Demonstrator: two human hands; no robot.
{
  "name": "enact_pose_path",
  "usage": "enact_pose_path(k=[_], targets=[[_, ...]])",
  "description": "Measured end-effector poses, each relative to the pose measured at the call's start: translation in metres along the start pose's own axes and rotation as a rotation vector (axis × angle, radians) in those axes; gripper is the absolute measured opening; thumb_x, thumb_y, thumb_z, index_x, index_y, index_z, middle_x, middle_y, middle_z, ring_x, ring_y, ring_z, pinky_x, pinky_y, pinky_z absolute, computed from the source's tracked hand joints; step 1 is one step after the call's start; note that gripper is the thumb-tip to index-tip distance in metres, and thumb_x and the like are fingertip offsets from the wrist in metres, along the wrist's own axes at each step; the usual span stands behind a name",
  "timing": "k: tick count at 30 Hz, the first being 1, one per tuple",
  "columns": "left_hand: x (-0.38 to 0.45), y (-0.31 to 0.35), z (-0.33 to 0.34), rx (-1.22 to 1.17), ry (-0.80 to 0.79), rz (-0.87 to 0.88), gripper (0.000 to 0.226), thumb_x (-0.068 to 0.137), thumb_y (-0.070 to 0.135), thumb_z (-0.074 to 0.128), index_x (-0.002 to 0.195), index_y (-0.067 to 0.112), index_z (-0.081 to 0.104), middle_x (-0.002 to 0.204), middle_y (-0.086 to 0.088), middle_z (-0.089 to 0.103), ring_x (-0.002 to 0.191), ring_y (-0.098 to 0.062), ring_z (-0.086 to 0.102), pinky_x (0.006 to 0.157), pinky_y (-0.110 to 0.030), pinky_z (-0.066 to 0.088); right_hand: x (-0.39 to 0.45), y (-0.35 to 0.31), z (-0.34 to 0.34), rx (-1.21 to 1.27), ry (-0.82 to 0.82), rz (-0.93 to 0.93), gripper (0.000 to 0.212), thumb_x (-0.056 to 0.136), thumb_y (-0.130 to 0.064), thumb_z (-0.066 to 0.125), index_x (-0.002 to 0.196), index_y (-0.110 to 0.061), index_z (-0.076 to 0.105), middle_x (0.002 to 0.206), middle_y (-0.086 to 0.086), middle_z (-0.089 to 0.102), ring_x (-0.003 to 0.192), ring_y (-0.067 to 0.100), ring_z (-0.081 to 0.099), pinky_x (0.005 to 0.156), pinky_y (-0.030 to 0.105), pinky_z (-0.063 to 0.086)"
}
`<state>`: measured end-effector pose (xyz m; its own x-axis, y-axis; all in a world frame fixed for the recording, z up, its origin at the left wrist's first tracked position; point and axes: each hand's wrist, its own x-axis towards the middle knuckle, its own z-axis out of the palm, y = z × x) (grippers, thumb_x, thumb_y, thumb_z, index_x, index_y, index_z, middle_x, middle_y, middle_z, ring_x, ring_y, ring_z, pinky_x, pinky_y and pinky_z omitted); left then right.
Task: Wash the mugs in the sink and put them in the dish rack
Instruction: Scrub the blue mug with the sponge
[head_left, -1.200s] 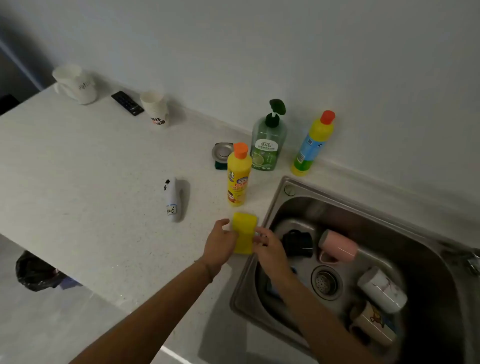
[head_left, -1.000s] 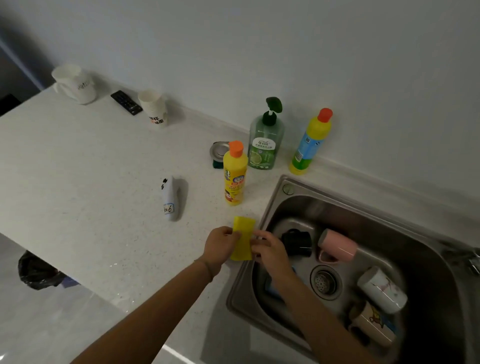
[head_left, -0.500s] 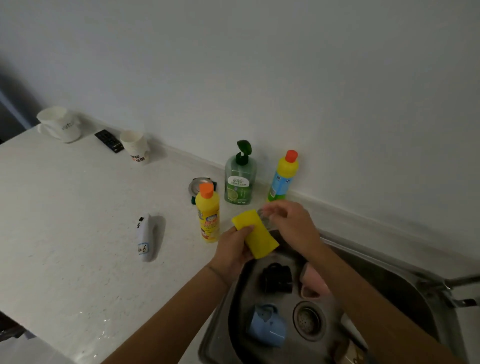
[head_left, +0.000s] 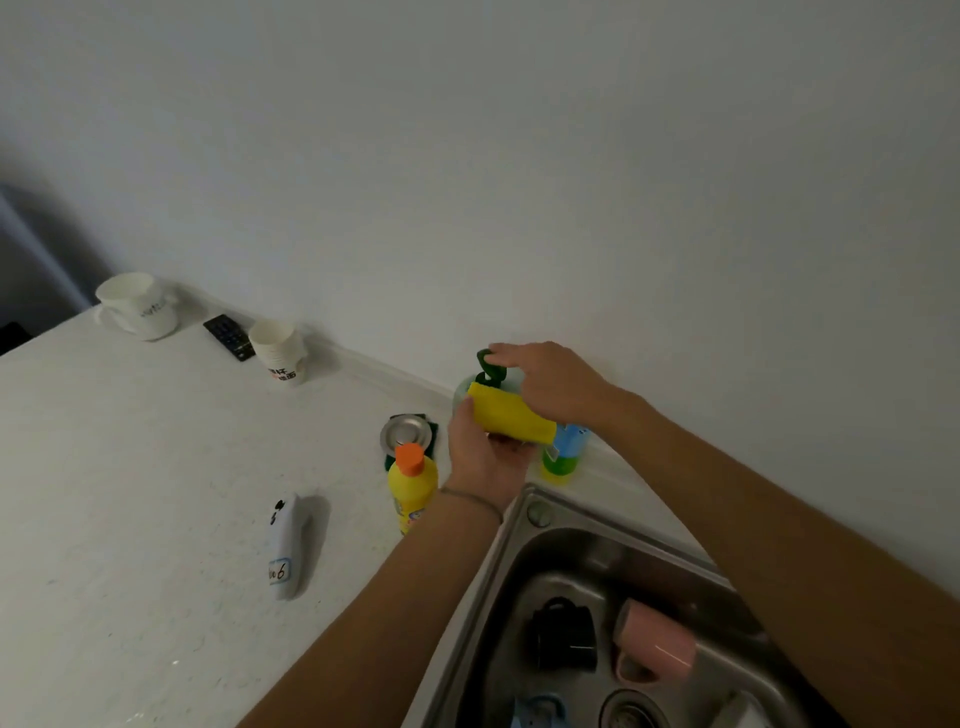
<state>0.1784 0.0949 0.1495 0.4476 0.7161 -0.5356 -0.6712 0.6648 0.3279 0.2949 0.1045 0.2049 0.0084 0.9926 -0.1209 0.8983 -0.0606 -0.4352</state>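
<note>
My left hand (head_left: 480, 452) holds a yellow sponge (head_left: 511, 414) up under the spout of the green soap pump bottle (head_left: 488, 369), which is mostly hidden behind the sponge. My right hand (head_left: 550, 382) rests on top of the pump head. In the steel sink (head_left: 511, 551) at the lower right lie a black mug (head_left: 566, 634), a pink mug (head_left: 654, 642) and a blue mug (head_left: 540, 714) at the frame's bottom edge.
A yellow bottle with an orange cap (head_left: 413, 486) stands by my left wrist, and a yellow-blue bottle (head_left: 563, 452) behind the sponge. A sink strainer (head_left: 406, 431), a white handheld device (head_left: 285, 545), a paper cup (head_left: 278, 351), a remote (head_left: 230, 336) and a white jug (head_left: 137, 306) lie on the counter.
Both hands rose from the sink's edge to the soap bottle. The left hand carried the sponge up to the spout; the right hand let go of the sponge and reached the pump head.
</note>
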Motion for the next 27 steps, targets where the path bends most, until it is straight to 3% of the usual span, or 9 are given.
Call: enact_pose_path(k=[2, 4, 7, 10, 13, 20, 25, 27], targets=[[0.003, 0.004, 0.002, -0.063, 0.01, -0.016, 0.051, 0.105, 0.051, 0.041, 0.125, 0.011, 0.065, 0.115, -0.018, 0.071, 0.103, -0.034, 0.067, 0.089, -0.05, 0.054, 0.005, 0.006, 0.002, -0.035, -0.027, 0.001, 0.07, 0.088, 0.009, 0.041, 0.149, -0.025, 0.049, 0.159, -0.01, 0.038, 0.135, 0.023, 0.049, 0.102, 0.029, 0.042], [0.006, 0.007, 0.002, -0.132, 0.004, -0.047, 0.061, 0.103, 0.055, 0.04, 0.135, 0.009, 0.062, 0.134, -0.022, 0.064, 0.12, -0.038, 0.061, 0.101, -0.054, 0.048, 0.008, 0.013, 0.003, 0.002, -0.011, 0.014, 0.073, 0.084, 0.011, 0.043, 0.147, -0.025, 0.052, 0.157, -0.01, 0.042, 0.138, 0.021, 0.047, 0.109, 0.033, 0.039], [0.01, 0.009, 0.003, -0.19, 0.002, -0.07, 0.064, 0.104, 0.055, 0.039, 0.141, 0.006, 0.057, 0.142, -0.025, 0.058, 0.134, -0.04, 0.054, 0.112, -0.056, 0.042, 0.01, 0.021, 0.005, 0.022, 0.013, 0.028, 0.077, 0.08, 0.014, 0.044, 0.145, -0.027, 0.054, 0.154, -0.008, 0.046, 0.14, 0.021, 0.044, 0.114, 0.036, 0.036], [0.012, 0.01, 0.004, -0.215, 0.013, -0.071, 0.063, 0.104, 0.053, 0.041, 0.14, 0.004, 0.057, 0.141, -0.025, 0.058, 0.133, -0.04, 0.054, 0.108, -0.057, 0.044, 0.012, 0.024, 0.006, 0.009, 0.024, 0.019, 0.077, 0.079, 0.014, 0.044, 0.143, -0.028, 0.055, 0.152, -0.009, 0.048, 0.137, 0.02, 0.048, 0.112, 0.034, 0.038], [0.014, 0.012, 0.006, -0.24, 0.031, -0.081, 0.06, 0.104, 0.052, 0.042, 0.137, 0.003, 0.057, 0.135, -0.026, 0.06, 0.132, -0.04, 0.055, 0.111, -0.056, 0.043, 0.015, 0.025, 0.005, -0.017, 0.041, 0.026, 0.075, 0.08, 0.013, 0.045, 0.14, -0.03, 0.057, 0.15, -0.008, 0.051, 0.126, 0.022, 0.056, 0.099, 0.032, 0.046], [0.019, 0.012, 0.007, -0.236, 0.037, -0.082, 0.059, 0.105, 0.05, 0.041, 0.141, 0.005, 0.055, 0.142, -0.026, 0.056, 0.133, -0.041, 0.054, 0.113, -0.057, 0.041, 0.018, 0.023, 0.006, -0.103, 0.034, 0.047, 0.066, 0.091, 0.004, 0.042, 0.141, -0.037, 0.056, 0.138, 0.008, 0.059, 0.108, 0.03, 0.061, 0.092, 0.042, 0.05], [0.019, 0.012, 0.004, -0.212, 0.016, -0.084, 0.059, 0.105, 0.049, 0.041, 0.141, 0.006, 0.056, 0.142, -0.026, 0.056, 0.132, -0.041, 0.055, 0.111, -0.059, 0.042, 0.014, 0.015, 0.007, -0.209, 0.002, 0.061, 0.063, 0.096, 0.001, 0.039, 0.143, -0.039, 0.052, 0.137, 0.007, 0.061, 0.094, 0.025, 0.06, 0.08, 0.034, 0.048], [0.018, 0.011, 0.003, -0.2, 0.004, -0.09, 0.058, 0.104, 0.048, 0.043, 0.141, 0.005, 0.057, 0.141, -0.025, 0.058, 0.13, -0.041, 0.056, 0.108, -0.059, 0.045, 0.011, 0.011, 0.008, -0.259, -0.004, 0.065, 0.062, 0.097, -0.001, 0.038, 0.145, -0.038, 0.05, 0.138, 0.007, 0.059, 0.101, 0.027, 0.061, 0.084, 0.035, 0.048]])
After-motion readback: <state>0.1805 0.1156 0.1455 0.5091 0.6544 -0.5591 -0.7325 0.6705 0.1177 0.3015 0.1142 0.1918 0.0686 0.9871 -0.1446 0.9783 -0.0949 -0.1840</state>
